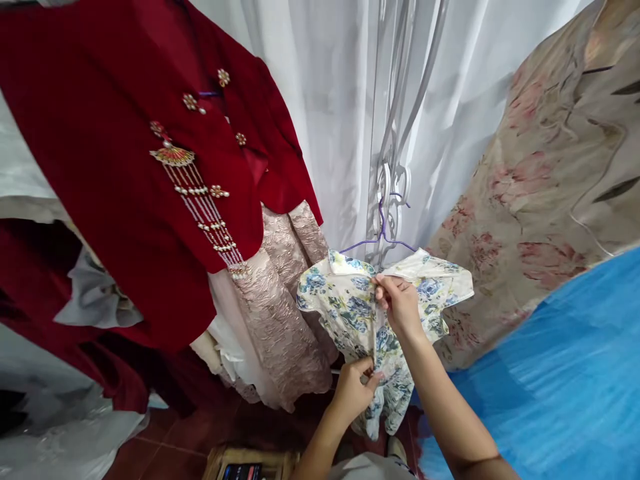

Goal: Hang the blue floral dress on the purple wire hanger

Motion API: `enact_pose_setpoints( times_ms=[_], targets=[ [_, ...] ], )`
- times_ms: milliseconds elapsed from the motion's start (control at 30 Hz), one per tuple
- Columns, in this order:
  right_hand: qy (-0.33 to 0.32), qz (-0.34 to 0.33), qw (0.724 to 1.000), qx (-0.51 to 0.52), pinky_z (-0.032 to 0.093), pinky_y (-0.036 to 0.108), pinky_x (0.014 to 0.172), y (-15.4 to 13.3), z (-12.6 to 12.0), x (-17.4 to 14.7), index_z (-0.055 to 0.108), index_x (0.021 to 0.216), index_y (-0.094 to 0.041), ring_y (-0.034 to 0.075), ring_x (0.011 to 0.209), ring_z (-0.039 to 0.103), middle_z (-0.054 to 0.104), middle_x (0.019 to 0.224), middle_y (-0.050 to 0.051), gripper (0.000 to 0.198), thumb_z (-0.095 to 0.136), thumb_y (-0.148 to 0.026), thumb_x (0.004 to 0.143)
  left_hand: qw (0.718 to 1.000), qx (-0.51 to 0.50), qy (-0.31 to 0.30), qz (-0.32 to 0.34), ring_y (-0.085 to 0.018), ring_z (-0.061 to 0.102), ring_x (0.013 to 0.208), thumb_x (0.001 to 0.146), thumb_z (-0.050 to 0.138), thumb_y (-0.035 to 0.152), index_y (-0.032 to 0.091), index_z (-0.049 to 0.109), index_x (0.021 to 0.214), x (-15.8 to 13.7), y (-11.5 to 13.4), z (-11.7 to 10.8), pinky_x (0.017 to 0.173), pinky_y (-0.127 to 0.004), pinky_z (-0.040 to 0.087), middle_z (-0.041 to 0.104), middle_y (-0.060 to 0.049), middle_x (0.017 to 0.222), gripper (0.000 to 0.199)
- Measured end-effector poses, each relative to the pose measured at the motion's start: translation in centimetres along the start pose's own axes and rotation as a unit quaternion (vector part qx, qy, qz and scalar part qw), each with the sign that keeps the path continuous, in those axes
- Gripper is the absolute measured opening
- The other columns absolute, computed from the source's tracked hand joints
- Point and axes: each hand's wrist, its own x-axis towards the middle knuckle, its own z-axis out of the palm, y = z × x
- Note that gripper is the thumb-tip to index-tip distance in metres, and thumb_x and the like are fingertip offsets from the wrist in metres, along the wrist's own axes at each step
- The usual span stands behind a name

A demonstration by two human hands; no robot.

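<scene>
A white floral shirt (350,300) with blue blooms and a collar hangs from a purple hanger (383,235). The hanger hooks into a group of white rings (385,180) in front of the curtain. My right hand (403,307) pinches the edge of the shirt's front opening just below the collar. Lower down on the same front edge, my left hand (357,390) grips the cloth between thumb and fingers. Below it, the floral cloth falls in two narrow parts; whether they belong to the same garment I cannot tell.
At left hangs a dark red jacket (120,180) with a beaded fan brooch (175,157), over a pink brocade skirt (280,300). To the right are a beige floral garment (530,193) and bright blue fabric (560,373). A wooden stool-like object (217,463) stands on the tiled floor.
</scene>
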Motion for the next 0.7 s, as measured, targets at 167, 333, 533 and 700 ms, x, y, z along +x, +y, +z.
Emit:
enact_pose_setpoints(
  times_ms=[167, 333, 533, 700],
  targets=[
    [0.004, -0.05, 0.999, 0.016, 0.025, 0.022, 0.036, -1.9, 1.1, 1.9, 0.065, 0.065, -0.017, 0.006, 0.037, 0.034, 0.058, 0.051, -0.002, 0.032, 0.075, -0.046, 0.074, 0.999, 0.025, -0.018, 0.024, -0.014, 0.051, 0.064, 0.08, 0.066, 0.024, 0.017, 0.058, 0.065, 1.1, -0.9, -0.2, 0.062, -0.023, 0.035, 0.057, 0.001, 0.063, 0.019],
    [0.028, -0.088, 0.996, 0.019, 0.025, 0.022, 0.036, -2.5, 1.2, 2.3, 0.064, 0.064, -0.017, 0.005, 0.037, 0.033, 0.058, 0.053, -0.002, 0.032, 0.074, -0.045, 0.075, 0.987, 0.091, -0.085, 0.105, -0.014, 0.05, 0.059, 0.083, 0.069, 0.027, 0.018, 0.062, 0.064, 1.5, -2.1, -0.8, 0.057, -0.024, 0.031, 0.058, 0.001, 0.059, 0.021],
    [0.004, -0.098, 0.995, 0.003, 0.027, 0.021, 0.036, -2.9, 1.3, 1.7, 0.067, 0.071, -0.016, 0.006, 0.038, 0.036, 0.056, 0.05, -0.003, 0.03, 0.075, -0.044, 0.077, 0.977, 0.111, -0.083, 0.161, -0.017, 0.062, 0.067, 0.087, 0.072, 0.03, 0.02, 0.074, 0.078, 2.5, -2.5, -2.4, 0.063, -0.025, 0.045, 0.07, -0.003, 0.073, 0.014],
    [0.021, -0.101, 0.994, -0.035, 0.029, 0.021, 0.038, -2.3, 0.8, -0.3, 0.066, 0.069, -0.018, 0.008, 0.038, 0.04, 0.052, 0.044, -0.005, 0.023, 0.073, -0.037, 0.078, 0.945, 0.053, 0.129, 0.297, -0.022, 0.068, 0.108, 0.099, 0.056, 0.035, 0.023, 0.062, 0.133, 7.9, 3.9, -8.9, 0.094, -0.039, 0.056, 0.067, -0.012, 0.129, 0.037]
  ],
)
